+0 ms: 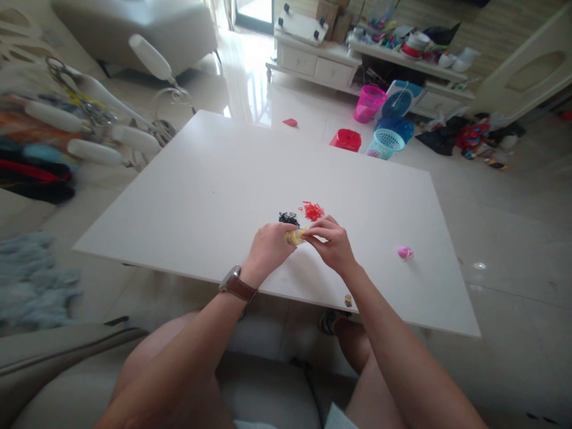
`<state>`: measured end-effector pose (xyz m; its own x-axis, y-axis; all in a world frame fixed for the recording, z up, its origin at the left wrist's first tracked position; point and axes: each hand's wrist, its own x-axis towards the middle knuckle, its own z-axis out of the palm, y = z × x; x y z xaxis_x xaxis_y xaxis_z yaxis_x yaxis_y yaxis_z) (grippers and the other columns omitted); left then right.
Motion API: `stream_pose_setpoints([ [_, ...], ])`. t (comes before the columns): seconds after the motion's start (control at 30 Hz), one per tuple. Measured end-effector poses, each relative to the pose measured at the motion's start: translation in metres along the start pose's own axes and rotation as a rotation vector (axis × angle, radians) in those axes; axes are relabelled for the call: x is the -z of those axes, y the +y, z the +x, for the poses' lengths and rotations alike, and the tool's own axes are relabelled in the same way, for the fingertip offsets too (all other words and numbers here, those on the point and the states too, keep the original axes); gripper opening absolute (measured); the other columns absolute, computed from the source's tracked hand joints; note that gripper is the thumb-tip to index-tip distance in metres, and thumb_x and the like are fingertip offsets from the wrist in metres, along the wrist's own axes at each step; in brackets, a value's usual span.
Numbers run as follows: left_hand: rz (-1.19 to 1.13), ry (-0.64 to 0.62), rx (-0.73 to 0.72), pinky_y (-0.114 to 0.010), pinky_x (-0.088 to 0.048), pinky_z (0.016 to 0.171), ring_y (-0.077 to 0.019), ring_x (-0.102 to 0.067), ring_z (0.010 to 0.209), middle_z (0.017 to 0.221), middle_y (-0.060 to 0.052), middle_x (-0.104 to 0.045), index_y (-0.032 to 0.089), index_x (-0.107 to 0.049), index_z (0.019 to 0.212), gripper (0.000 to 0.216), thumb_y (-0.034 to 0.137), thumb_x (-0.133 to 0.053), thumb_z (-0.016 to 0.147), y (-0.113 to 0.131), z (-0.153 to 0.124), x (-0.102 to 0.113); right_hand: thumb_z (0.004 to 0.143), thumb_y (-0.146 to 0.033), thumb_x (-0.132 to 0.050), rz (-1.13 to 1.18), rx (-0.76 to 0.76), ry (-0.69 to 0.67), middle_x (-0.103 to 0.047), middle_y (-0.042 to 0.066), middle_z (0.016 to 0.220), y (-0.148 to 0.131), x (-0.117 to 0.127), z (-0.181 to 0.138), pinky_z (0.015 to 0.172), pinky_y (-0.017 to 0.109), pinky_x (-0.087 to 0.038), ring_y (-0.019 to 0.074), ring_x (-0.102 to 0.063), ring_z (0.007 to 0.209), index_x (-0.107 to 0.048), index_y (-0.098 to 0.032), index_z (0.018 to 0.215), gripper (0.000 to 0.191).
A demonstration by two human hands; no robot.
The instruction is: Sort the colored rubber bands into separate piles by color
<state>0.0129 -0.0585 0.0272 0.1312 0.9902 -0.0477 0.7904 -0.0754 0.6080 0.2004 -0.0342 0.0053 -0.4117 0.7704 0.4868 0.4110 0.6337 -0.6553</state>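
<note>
My left hand (272, 247), a watch at its wrist, is closed around a small clear container (291, 239) with yellow bits in it. My right hand (329, 241) has thumb and fingers pinched together at the container's right end. Whatever lies between those fingertips is too small to make out. Just beyond the hands, a pile of small black bands (288, 218) lies on the white table (187, 196). Beside it on the right is a pile of small red bands (313, 211).
A pink egg-shaped object (405, 253) sits on the table's right side, and a small yellow-and-blue figure (348, 300) lies by the near edge. Past the far edge stand a red stool (347, 139), a light-blue basket (386, 143) and a pink basket (370, 103) on the floor.
</note>
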Motion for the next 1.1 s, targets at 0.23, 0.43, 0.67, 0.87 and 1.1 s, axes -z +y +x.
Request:
stream_pose_setpoints([
  [0.23, 0.027, 0.004, 0.011, -0.032, -0.05, 0.076, -0.0262, -0.072, 0.089, 0.097, -0.006, -0.08, 0.03, -0.081, 0.108, 0.032, 0.023, -0.07, 0.079, -0.001, 0.0, -0.002, 0.098, -0.026, -0.061, -0.064, -0.003, -0.114, -0.058, 0.006, 0.085, 0.003, 0.001, 0.0, 0.074, 0.035, -0.049, 0.0195, -0.055, 0.083, -0.076, -0.022, 0.088, 0.018],
  [0.43, 0.114, -0.03, -0.048, -0.031, -0.048, 0.073, -0.0253, -0.071, 0.088, 0.098, -0.007, -0.079, 0.03, -0.08, 0.109, 0.032, 0.021, -0.064, 0.083, 0.0, -0.001, -0.004, 0.092, -0.021, -0.068, 0.0, -0.123, -0.15, -0.066, 0.003, 0.081, -0.001, 0.004, 0.0, 0.066, 0.03, -0.047, 0.015, -0.058, 0.07, -0.073, -0.02, 0.086, 0.008],
  [0.67, 0.12, -0.053, -0.073, -0.031, -0.047, 0.073, -0.0249, -0.071, 0.087, 0.095, -0.007, -0.079, 0.029, -0.08, 0.104, 0.027, 0.022, -0.063, 0.084, 0.001, -0.001, -0.004, 0.089, -0.016, -0.068, -0.017, -0.117, -0.166, -0.069, 0.002, 0.076, -0.004, 0.007, 0.001, 0.067, 0.029, -0.048, 0.0147, -0.059, 0.069, -0.073, -0.02, 0.083, 0.009],
  [0.87, 0.012, -0.033, -0.067, -0.03, -0.048, 0.075, -0.0245, -0.072, 0.087, 0.095, -0.006, -0.08, 0.03, -0.081, 0.106, 0.029, 0.023, -0.067, 0.081, 0.0, 0.0, -0.001, 0.093, -0.023, -0.063, -0.013, -0.047, -0.116, -0.067, 0.006, 0.085, -0.006, 0.009, 0.001, 0.061, 0.029, -0.048, 0.0165, -0.06, 0.076, -0.078, -0.022, 0.091, 0.015],
  [1.1, -0.025, -0.034, -0.057, -0.029, -0.049, 0.074, -0.0232, -0.071, 0.085, 0.094, -0.005, -0.08, 0.03, -0.081, 0.106, 0.031, 0.023, -0.069, 0.079, 0.0, -0.001, -0.002, 0.087, -0.022, -0.069, 0.001, -0.118, -0.072, -0.064, 0.001, 0.077, -0.012, 0.013, 0.003, 0.061, 0.027, -0.046, 0.0128, -0.054, 0.065, -0.069, -0.021, 0.086, 0.002],
])
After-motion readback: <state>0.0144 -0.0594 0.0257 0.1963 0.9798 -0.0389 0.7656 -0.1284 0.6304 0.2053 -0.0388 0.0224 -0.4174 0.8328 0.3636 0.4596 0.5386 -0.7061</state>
